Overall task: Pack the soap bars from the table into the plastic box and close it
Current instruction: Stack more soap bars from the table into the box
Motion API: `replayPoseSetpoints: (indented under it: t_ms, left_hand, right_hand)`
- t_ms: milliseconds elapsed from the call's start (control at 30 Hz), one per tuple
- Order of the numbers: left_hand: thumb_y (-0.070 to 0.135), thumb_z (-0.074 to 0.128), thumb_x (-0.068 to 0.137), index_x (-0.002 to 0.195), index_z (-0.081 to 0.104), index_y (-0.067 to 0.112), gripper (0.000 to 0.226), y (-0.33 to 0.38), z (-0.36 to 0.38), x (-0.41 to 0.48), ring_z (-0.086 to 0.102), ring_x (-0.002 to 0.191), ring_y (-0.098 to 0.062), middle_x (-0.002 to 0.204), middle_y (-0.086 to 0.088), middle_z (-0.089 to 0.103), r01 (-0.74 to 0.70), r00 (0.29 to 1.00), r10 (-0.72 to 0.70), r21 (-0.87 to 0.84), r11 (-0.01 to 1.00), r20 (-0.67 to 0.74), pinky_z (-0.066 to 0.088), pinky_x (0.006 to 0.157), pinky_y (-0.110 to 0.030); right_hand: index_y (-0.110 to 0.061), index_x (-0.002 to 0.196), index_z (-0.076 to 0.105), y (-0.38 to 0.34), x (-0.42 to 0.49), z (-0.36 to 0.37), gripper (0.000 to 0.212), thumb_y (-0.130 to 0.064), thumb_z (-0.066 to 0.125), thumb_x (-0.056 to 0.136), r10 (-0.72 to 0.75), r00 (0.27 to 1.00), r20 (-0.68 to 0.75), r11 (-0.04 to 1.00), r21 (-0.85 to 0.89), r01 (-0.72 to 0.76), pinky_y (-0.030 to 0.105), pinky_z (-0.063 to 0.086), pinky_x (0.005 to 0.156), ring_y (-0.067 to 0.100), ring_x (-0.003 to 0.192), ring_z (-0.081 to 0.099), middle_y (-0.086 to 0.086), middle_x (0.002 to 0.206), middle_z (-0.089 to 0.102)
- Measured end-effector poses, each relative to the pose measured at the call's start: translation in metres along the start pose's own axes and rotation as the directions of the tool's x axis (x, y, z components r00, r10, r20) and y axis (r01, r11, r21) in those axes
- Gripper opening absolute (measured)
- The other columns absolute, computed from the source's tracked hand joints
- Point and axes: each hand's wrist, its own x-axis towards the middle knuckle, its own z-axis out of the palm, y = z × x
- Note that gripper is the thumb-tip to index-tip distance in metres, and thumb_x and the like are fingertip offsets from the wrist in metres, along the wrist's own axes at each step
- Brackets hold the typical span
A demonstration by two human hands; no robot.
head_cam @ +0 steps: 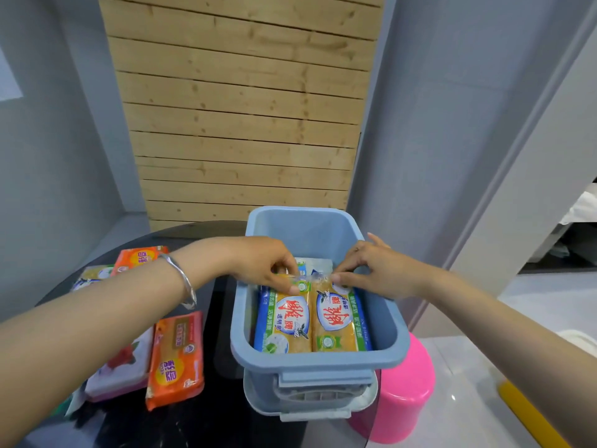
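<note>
Both hands in blue box [315, 360]: L hand [265, 263] & R hand [371, 270] pinching yellow soap pack [311, 321] top edge.

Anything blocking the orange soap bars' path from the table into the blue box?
Nothing fixed. The box is open-topped, but the left hand and right hand sit over it. The near orange bar lies uncovered.

Grey walls [436, 124], pine plank panel [242, 108], pink stool [407, 389], pale glossy floor [468, 399].

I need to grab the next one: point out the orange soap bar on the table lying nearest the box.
The orange soap bar beside the box's near left corner; the other orange bar lies farther back, behind the left forearm.
</note>
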Motion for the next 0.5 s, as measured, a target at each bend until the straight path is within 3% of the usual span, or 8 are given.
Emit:
replayPoseSetpoints:
  t_ms: [133, 267, 367, 500]
  left_hand:
    - [0.057, 0.054, 0.082, 0.118, 0.063, 0.028, 0.046, 0.001, 0.007, 0.008, 0.063, 0.097, -0.01, 0.11, 0.01, 0.07, 0.042, 0.999, -0.045, 0.15, 0.988, 0.014, 0.048, 0.079, -0.025]
    - [0.06, 0.051, 0.082, 0.124, 0.059, 0.031, 0.052, 0.004, 0.007, 0.016, 0.06, 0.102, -0.011, 0.117, 0.01, 0.067, 0.075, 0.993, -0.098, 0.274, 0.959, 0.072, 0.045, 0.079, -0.023]
    - [0.061, 0.05, 0.083, 0.124, 0.058, 0.032, 0.051, 0.005, 0.006, 0.016, 0.059, 0.1, -0.009, 0.119, 0.01, 0.066, 0.076, 0.989, -0.109, 0.293, 0.953, 0.096, 0.042, 0.075, -0.021]
    - [0.06, 0.048, 0.084, 0.123, 0.058, 0.032, 0.05, 0.007, 0.013, 0.01, 0.058, 0.1, -0.012, 0.12, 0.008, 0.066, 0.083, 0.996, -0.093, 0.344, 0.935, 0.014, 0.04, 0.082, -0.024]
  right_hand:
    - [-0.032, 0.096, 0.076, 0.0, 0.002, -0.001, 0.029, -0.051, 0.067, 0.077, 0.027, 0.998, 0.05, 0.999, -0.018, -0.027, 0.01, 0.004, 0.092, 0.003, 0.105, 0.048, -0.023, 0.081, 0.059]
    - [-0.037, 0.104, 0.073, -0.001, 0.006, -0.001, 0.042, -0.057, 0.073, 0.067, 0.087, 0.989, 0.117, 0.993, -0.092, -0.077, 0.025, 0.017, 0.107, 0.011, 0.115, 0.037, -0.027, 0.087, 0.052]
    - [-0.036, 0.106, 0.072, -0.006, 0.008, -0.003, 0.043, -0.057, 0.071, 0.069, 0.116, 0.98, 0.164, 0.987, -0.132, -0.094, 0.034, 0.008, 0.112, 0.011, 0.119, 0.043, -0.021, 0.101, 0.062]
    - [-0.035, 0.112, 0.068, -0.015, 0.007, -0.004, 0.044, -0.056, 0.068, 0.074, 0.162, 0.968, 0.191, 0.974, -0.188, -0.126, 0.046, -0.003, 0.115, 0.011, 0.126, 0.043, -0.012, 0.123, 0.065]
